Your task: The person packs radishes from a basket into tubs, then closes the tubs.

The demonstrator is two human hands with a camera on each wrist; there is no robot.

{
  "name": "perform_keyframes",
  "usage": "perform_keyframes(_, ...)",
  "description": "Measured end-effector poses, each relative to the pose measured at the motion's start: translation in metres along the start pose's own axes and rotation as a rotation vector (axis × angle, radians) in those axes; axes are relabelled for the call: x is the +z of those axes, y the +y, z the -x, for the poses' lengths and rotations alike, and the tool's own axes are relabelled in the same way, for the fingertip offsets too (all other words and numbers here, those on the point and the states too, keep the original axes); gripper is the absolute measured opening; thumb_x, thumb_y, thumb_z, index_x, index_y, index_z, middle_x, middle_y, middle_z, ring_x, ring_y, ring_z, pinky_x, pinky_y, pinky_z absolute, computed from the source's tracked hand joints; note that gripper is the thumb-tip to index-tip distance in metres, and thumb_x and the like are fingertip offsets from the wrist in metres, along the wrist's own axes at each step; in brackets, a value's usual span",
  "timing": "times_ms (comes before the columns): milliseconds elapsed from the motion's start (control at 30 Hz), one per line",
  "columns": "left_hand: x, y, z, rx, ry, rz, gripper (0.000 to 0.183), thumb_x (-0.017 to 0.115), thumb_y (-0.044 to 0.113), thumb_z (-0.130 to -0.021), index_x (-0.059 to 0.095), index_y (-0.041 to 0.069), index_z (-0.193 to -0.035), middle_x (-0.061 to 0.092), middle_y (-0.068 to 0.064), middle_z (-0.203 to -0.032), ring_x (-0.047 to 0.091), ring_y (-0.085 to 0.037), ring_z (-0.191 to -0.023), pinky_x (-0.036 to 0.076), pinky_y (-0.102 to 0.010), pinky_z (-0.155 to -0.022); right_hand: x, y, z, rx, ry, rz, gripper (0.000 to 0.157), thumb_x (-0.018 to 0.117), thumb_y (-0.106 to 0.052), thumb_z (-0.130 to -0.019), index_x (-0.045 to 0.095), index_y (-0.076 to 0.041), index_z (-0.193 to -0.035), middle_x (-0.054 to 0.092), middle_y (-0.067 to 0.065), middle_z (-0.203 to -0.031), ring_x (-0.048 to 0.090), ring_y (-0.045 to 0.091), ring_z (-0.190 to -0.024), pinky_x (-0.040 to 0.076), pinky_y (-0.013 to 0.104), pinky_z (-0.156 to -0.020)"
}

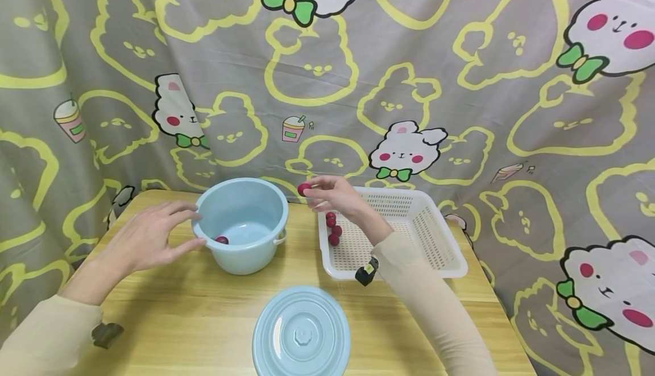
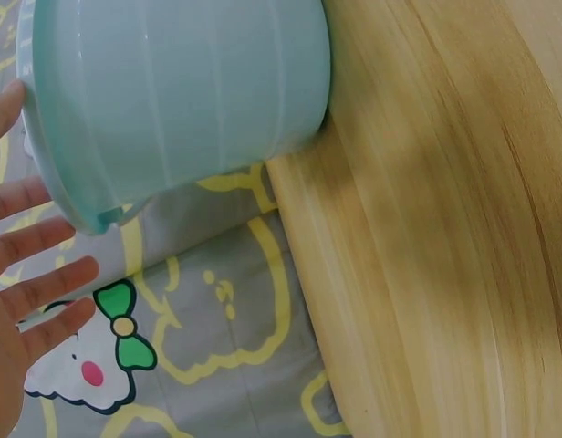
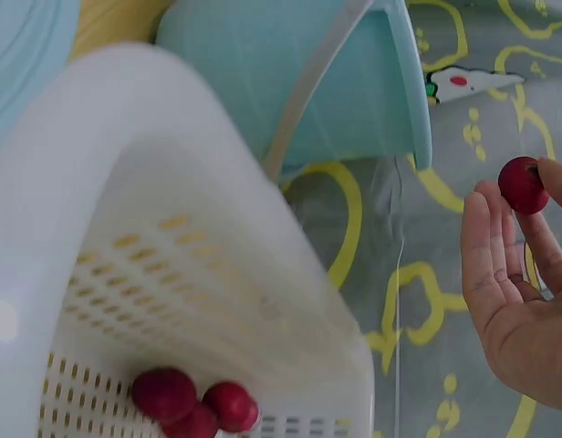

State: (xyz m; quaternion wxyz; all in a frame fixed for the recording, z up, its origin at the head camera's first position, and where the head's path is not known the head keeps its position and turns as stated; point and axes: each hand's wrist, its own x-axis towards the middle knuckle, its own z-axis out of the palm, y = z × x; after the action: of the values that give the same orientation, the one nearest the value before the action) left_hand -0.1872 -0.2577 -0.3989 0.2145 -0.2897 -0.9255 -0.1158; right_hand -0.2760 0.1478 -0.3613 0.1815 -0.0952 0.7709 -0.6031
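My right hand [image 1: 340,197] pinches a small dark red plum [image 3: 524,185] between thumb and fingertips, raised between the bucket and the basket. The light blue bucket [image 1: 245,259] stands on the left, and another plum [image 1: 222,240] lies inside it. At its left rim is my left hand [image 1: 153,236], fingers spread and loosely bent, thumb and fingertips right by the edge. Several more plums [image 3: 164,394] sit together at the left side of the white perforated basket [image 1: 450,251], which my right forearm partly covers.
A round light blue lid [image 1: 302,336] lies on the wooden table [image 1: 194,319] in front. Behind the table hangs a grey patterned curtain [image 1: 327,114]. The bucket's thin handle [image 3: 308,87] hangs down at its right side.
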Motion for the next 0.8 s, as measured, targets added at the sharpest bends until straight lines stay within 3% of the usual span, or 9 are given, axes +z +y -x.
perform_keyframes(67,0.001,0.0,0.0,0.002,0.004,0.0,0.046,0.086,0.047,-0.083,0.078,0.013,-0.113,0.075,-0.01,-0.12,0.074,-0.037,-0.102,0.061,-0.058,-0.082,0.006,-0.003,0.0,-0.005,-0.006,-0.007,0.033,0.074,-0.018,-0.099,0.069,-0.006,-0.13,0.075,0.013,-0.117,0.077,0.026,-0.095,0.066,0.044,-0.093)
perform_keyframes(267,0.001,0.0,0.0,-0.004,0.003,0.005,0.046,0.086,0.047,-0.083,0.078,0.013,-0.113,0.075,-0.01,-0.12,0.074,-0.037,-0.103,0.061,-0.059,-0.084,0.022,-0.011,-0.002,-0.018,-0.043,-0.009,0.034,0.075,-0.019,-0.099,0.07,-0.007,-0.13,0.072,0.021,-0.129,0.077,0.034,-0.104,0.067,0.038,-0.09)
perform_keyframes(533,0.0,0.001,0.0,-0.006,0.003,0.009,0.046,0.085,0.047,-0.083,0.078,0.013,-0.113,0.075,-0.011,-0.121,0.074,-0.038,-0.104,0.061,-0.06,-0.084,0.042,-0.017,-0.007,-0.044,-0.081,-0.026,0.033,0.076,-0.017,-0.098,0.072,-0.006,-0.129,0.072,0.025,-0.127,0.075,0.044,-0.109,0.068,0.038,-0.087)
perform_keyframes(633,0.0,0.001,0.0,-0.005,0.005,0.006,0.047,0.086,0.047,-0.083,0.078,0.013,-0.113,0.074,-0.011,-0.121,0.074,-0.038,-0.103,0.061,-0.059,-0.084,0.049,-0.019,-0.007,-0.038,-0.089,-0.021,0.035,0.077,-0.018,-0.097,0.071,-0.007,-0.13,0.074,0.021,-0.121,0.075,0.044,-0.11,0.068,0.038,-0.088)
perform_keyframes(800,0.0,0.001,0.001,-0.004,0.005,0.012,0.047,0.086,0.047,-0.083,0.078,0.013,-0.113,0.075,-0.011,-0.121,0.074,-0.038,-0.104,0.06,-0.06,-0.084,0.059,-0.021,-0.011,-0.034,-0.111,-0.025,0.037,0.078,-0.018,-0.097,0.07,-0.006,-0.131,0.074,0.004,-0.099,0.079,0.026,-0.091,0.068,0.039,-0.088)
